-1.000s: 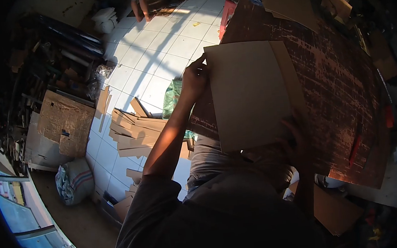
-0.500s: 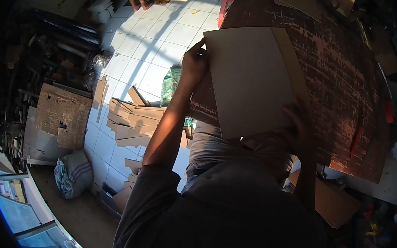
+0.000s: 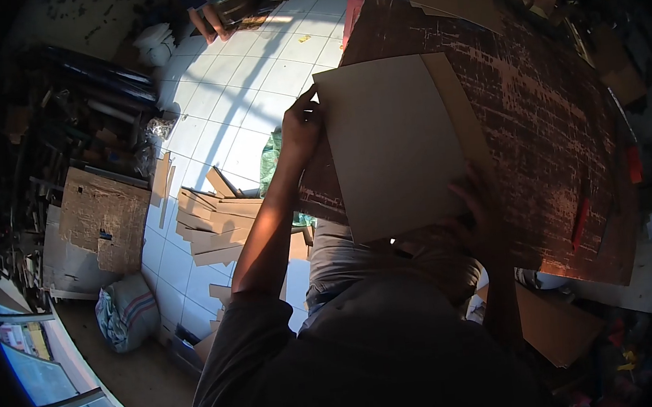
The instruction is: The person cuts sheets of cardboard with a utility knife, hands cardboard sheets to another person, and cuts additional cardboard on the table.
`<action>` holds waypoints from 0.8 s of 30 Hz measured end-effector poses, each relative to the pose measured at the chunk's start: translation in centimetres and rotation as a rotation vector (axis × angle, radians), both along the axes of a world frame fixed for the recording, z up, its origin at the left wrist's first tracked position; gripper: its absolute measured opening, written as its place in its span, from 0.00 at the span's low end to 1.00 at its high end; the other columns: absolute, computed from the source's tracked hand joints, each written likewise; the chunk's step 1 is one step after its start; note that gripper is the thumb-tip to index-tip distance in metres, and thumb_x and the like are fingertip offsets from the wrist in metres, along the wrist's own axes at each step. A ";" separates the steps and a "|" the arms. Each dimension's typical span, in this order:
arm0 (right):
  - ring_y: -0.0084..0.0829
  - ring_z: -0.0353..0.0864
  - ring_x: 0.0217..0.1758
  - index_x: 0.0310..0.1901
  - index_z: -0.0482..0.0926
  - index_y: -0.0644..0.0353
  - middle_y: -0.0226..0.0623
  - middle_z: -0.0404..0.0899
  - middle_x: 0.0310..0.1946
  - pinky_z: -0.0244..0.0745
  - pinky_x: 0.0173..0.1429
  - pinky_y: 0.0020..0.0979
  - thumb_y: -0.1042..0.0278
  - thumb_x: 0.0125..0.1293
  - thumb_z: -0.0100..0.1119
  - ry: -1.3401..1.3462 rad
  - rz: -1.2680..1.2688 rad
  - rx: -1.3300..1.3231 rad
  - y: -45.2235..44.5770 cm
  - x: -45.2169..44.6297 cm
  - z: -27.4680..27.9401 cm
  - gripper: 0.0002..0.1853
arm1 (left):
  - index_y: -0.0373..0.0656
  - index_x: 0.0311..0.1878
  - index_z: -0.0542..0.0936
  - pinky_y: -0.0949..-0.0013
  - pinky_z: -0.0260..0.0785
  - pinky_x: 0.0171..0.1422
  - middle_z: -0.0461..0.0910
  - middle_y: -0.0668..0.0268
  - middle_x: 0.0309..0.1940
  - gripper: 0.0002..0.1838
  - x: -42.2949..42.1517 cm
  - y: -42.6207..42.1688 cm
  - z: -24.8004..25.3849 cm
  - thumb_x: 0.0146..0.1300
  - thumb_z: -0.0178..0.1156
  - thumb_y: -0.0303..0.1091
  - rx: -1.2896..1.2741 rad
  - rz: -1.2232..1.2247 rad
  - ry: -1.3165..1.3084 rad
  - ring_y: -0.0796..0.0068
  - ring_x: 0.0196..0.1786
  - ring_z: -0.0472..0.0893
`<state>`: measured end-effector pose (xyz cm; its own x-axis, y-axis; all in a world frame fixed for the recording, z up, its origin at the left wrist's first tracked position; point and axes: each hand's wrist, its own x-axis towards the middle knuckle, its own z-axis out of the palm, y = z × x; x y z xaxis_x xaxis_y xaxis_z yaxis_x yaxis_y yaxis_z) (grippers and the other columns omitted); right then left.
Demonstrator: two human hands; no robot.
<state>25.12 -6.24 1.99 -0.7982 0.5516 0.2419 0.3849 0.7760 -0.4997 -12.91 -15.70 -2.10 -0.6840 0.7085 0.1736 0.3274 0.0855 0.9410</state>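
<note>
A stiff grey-brown cardboard sheet [image 3: 391, 147] lies over the near left part of a worn brown table, slightly tilted in view. Along its right side a browner cardboard strip [image 3: 457, 107] shows from beneath; I cannot tell whether it is a second sheet. My left hand [image 3: 303, 132] is closed on the sheet's upper left edge, fingers bent around it. At the lower right edge, in shadow, my right hand [image 3: 480, 213] grips the sheet with its fingers over the top face. The undersides of both grips are hidden.
Under the sheet is the scratched brown tabletop [image 3: 544, 130], with a red tool [image 3: 581, 224] near its right edge. Cardboard offcuts [image 3: 219, 220] litter the tiled floor [image 3: 243, 94] at left. A stuffed sack [image 3: 128, 312] stands farther left. Another person's legs [image 3: 209, 24] show at the back.
The view has turned a little, so the floor, sheet and both hands appear shifted left and mostly lower. Both hands keep their hold on the sheet.
</note>
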 end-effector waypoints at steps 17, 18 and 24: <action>0.48 0.52 0.85 0.68 0.78 0.49 0.45 0.57 0.81 0.51 0.83 0.54 0.40 0.63 0.69 -0.032 -0.022 0.023 -0.1 0.6 0.3 0.35 | 0.32 0.71 0.72 0.67 0.78 0.39 0.86 0.59 0.32 0.31 -2.9 2.9 -0.4 0.67 0.68 0.29 -0.071 0.026 0.122 0.72 0.33 0.86; 0.48 0.51 0.85 0.68 0.78 0.48 0.45 0.57 0.81 0.50 0.83 0.55 0.39 0.63 0.69 -0.039 -0.009 0.014 0.0 0.6 0.0 0.35 | 0.32 0.72 0.72 0.68 0.77 0.39 0.86 0.59 0.31 0.31 -2.6 2.8 0.2 0.68 0.67 0.29 -0.105 0.037 0.101 0.73 0.33 0.85; 0.47 0.49 0.86 0.69 0.77 0.45 0.45 0.55 0.81 0.48 0.83 0.57 0.38 0.62 0.69 -0.055 -0.002 -0.003 0.0 0.8 -0.3 0.36 | 0.27 0.73 0.69 0.72 0.75 0.41 0.85 0.63 0.30 0.31 -2.2 2.7 0.4 0.71 0.66 0.32 -0.111 0.025 0.114 0.78 0.32 0.82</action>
